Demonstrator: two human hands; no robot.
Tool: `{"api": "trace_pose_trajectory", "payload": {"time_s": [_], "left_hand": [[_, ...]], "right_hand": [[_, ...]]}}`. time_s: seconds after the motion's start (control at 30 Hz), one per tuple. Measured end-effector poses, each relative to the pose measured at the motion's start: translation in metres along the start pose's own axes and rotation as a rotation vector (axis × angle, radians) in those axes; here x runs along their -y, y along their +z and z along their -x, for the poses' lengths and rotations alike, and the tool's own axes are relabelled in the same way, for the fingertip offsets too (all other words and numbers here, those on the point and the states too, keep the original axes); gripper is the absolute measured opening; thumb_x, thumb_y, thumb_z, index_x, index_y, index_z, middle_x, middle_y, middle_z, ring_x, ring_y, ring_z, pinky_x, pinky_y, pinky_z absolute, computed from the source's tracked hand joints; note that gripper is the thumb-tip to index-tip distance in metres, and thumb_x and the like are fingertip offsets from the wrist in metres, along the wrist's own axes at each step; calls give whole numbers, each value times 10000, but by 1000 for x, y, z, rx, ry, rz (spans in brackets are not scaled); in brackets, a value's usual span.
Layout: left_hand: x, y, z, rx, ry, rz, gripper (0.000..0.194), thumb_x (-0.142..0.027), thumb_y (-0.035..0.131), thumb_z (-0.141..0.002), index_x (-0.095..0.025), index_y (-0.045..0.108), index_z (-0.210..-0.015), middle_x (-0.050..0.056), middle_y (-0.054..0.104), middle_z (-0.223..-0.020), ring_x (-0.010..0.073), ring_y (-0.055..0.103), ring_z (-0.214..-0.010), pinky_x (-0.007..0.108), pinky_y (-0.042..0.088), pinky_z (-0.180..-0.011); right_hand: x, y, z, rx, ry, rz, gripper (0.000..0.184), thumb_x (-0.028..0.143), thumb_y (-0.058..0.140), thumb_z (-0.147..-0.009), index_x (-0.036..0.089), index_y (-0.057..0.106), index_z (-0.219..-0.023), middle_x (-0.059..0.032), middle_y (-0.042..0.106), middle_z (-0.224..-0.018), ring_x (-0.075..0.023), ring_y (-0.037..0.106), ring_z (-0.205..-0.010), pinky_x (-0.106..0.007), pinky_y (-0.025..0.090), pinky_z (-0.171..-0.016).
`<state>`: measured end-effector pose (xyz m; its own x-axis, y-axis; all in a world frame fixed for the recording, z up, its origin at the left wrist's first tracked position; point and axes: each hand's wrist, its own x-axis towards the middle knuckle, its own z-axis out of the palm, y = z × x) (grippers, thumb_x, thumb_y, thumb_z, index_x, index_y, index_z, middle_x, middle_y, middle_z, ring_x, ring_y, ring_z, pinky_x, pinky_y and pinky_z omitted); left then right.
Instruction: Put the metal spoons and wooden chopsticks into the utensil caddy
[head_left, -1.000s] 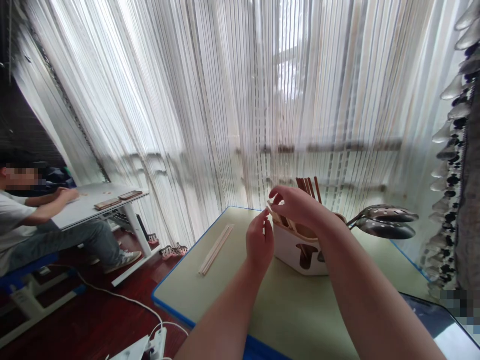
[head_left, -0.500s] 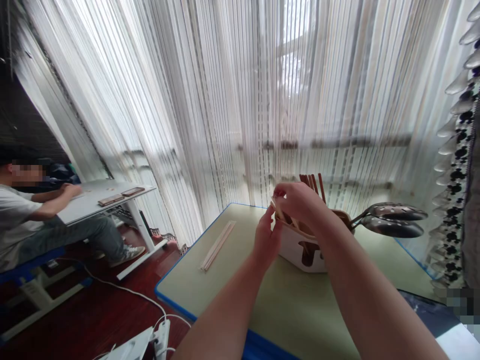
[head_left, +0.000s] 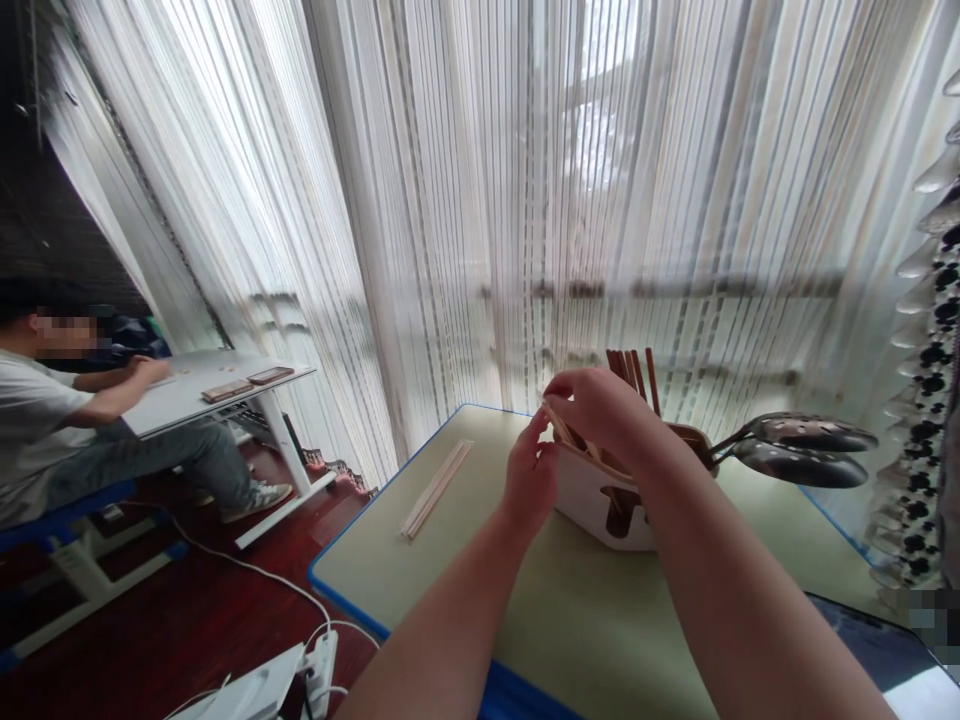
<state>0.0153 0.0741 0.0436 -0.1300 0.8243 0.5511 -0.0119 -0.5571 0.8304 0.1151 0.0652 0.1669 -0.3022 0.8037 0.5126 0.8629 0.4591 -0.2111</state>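
Observation:
Both hands meet at the left rim of a white utensil holder (head_left: 585, 500) with a brown inside. My left hand (head_left: 532, 472) is closed, its fingertips at the upper ends of pale wooden chopsticks (head_left: 559, 425) that lean in the holder. From above, my right hand (head_left: 596, 405) bends over the same ends, fingers closed in a pinch; its palm and forearm hide part of the opening. Dark red-brown chopsticks (head_left: 632, 370) stand at the holder's back. Two metal ladle-like utensils, one a slotted spoon (head_left: 814, 432), jut out to the right.
A packet of pale chopsticks (head_left: 437, 490) lies on the left of the blue-edged table (head_left: 480, 430). A dark flat screen (head_left: 862, 630) is at the right front. A power strip (head_left: 321, 660) and cables are below left. Another person (head_left: 45, 420) sits at a white table (head_left: 187, 395).
My view has shifted slightly. Both hands stay at the holder's left rim, with my right hand's fingers bent a little further over the chopstick ends.

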Motion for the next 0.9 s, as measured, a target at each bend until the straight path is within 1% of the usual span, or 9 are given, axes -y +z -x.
{"api": "trace_pose_trajectory", "payload": {"time_s": [0.13, 0.27, 0.4, 0.53, 0.63, 0.77, 0.9], "left_hand": [[2, 0, 1, 12, 41, -72, 546, -31, 423, -727, -183, 534, -1240, 67, 597, -1212, 191, 522, -1143, 330, 421, -949], [2, -2, 0, -7, 75, -146, 529, -36, 411, -737, -186, 550, -1225, 63, 605, -1199, 188, 525, -1136, 336, 404, -975], [3, -3, 0, -11, 79, -162, 525, -48, 409, -752, -204, 536, -1238, 58, 610, -1182, 182, 540, -1110, 326, 434, -940], [7, -2, 1, -6, 80, -184, 449, -99, 439, -784, -207, 554, -1205, 65, 605, -1186, 190, 557, -1079, 312, 473, -873], [11, -2, 1, -26, 72, -196, 448, -104, 455, -782, -214, 544, -1208, 62, 593, -1207, 193, 558, -1076, 309, 483, -850], [14, -2, 0, -56, 37, -204, 464, -92, 460, -771, -207, 521, -1216, 68, 584, -1214, 186, 561, -1062, 300, 488, -826], [12, -3, 1, -42, 44, -227, 438, -110, 463, -777, -199, 522, -1202, 73, 577, -1218, 187, 558, -1057, 311, 482, -839]], "right_hand": [[0, 0, -1, 16, -2, 19, 224, 255, 508, -770, 222, 723, -824, -48, 685, -747, -172, 596, -722, -262, 408, -659], [5, -2, 2, 39, 2, 34, 243, 244, 490, -777, 226, 722, -847, -49, 688, -780, -176, 591, -751, -260, 404, -648], [9, -2, 4, 44, 12, 71, 249, 257, 482, -785, 238, 718, -860, -48, 691, -807, -192, 587, -789, -270, 399, -632], [9, -1, 4, 26, 6, 103, 225, 258, 513, -767, 248, 709, -877, -41, 694, -828, -211, 584, -841, -288, 403, -671], [8, 1, 3, 30, 3, 103, 210, 252, 538, -754, 250, 701, -886, -32, 693, -810, -209, 585, -827, -287, 397, -659], [7, 3, 2, 17, -9, 103, 171, 239, 550, -744, 244, 694, -836, -29, 686, -780, -211, 580, -823, -284, 383, -639], [8, 4, 2, -7, -15, 104, 152, 277, 561, -753, 228, 695, -805, -48, 671, -741, -218, 577, -815, -291, 376, -640]]}}
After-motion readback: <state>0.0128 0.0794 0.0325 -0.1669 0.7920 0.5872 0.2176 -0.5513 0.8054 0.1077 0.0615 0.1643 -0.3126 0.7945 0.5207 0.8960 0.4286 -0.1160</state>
